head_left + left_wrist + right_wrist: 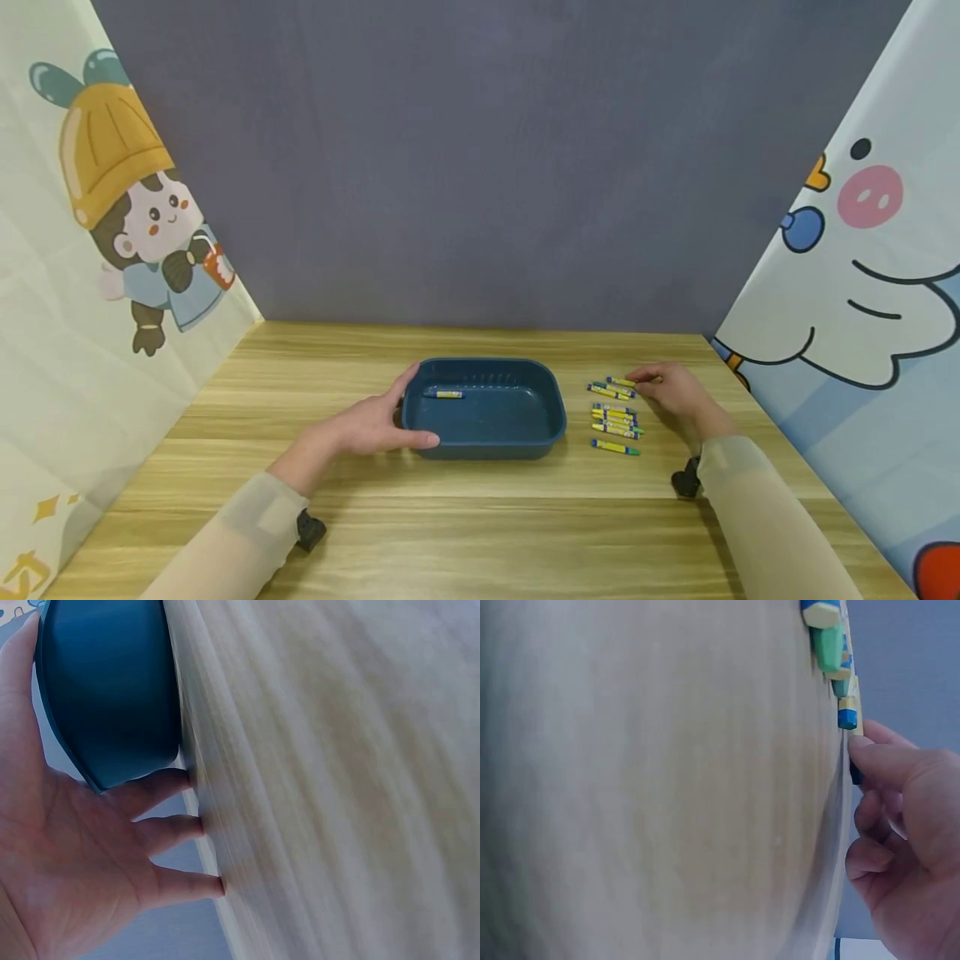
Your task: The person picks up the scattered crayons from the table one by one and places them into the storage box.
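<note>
The light wooden plank tabletop (480, 533) is the largest thing, hemmed by a grey back wall (480, 167) at twelve o'clock and cartoon-printed fabric screens at nine (97, 250) and three o'clock (862, 275). Its widest bare stretch lies at six o'clock, between the two sleeved forearms, and another open band runs behind the tray toward the back wall.

The dark blue rectangular plastic tray (483, 429) with rounded corners sits at the middle. One yellow-and-blue wrapped crayon (444, 393) lies inside it, close to the far rim at about eleven o'clock of the basin.

The left hand (371, 425) is at the tray's nine o'clock edge, thumb across the near corner and fingers (161, 829) straight and slightly spread, pressed against the tray's outer wall down to the wood.

A loose row of similar wrapped crayons (615, 417) lies on the wood at the tray's three o'clock, just apart from its rim.

The right hand (671, 392) rests at the row's far end, about one o'clock of the crayons, fingers (885, 761) curled and pinching the end of the farthest crayon (621, 382).
</note>
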Motion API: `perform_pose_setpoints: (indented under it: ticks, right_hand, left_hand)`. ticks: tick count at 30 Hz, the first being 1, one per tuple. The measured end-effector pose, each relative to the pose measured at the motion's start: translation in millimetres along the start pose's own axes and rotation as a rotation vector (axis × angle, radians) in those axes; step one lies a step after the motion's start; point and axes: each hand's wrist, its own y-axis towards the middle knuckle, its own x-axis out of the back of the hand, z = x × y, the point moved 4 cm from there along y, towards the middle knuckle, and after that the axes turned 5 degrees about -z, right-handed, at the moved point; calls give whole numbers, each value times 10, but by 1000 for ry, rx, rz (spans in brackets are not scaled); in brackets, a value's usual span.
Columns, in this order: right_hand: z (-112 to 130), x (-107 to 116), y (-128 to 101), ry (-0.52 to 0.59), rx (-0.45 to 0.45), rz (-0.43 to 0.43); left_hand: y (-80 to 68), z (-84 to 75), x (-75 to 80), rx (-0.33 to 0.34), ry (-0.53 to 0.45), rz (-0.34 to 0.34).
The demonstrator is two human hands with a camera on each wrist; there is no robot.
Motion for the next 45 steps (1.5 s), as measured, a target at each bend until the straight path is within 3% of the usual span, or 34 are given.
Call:
perform_pose_setpoints:
  ticks: [7, 19, 32, 45]
  right_hand:
    - [192, 38, -4, 38, -16, -34]
    - [1158, -16, 126, 152, 92, -45]
    - [2173, -477, 244, 223, 221, 40]
    - [2696, -987, 319, 247, 231, 76]
  left_hand:
    - [-3, -32, 11, 6, 12, -2]
    - [6, -23, 23, 19, 26, -6]
    - [25, 11, -8, 28, 12, -3]
    - [11, 4, 10, 18, 12, -8]
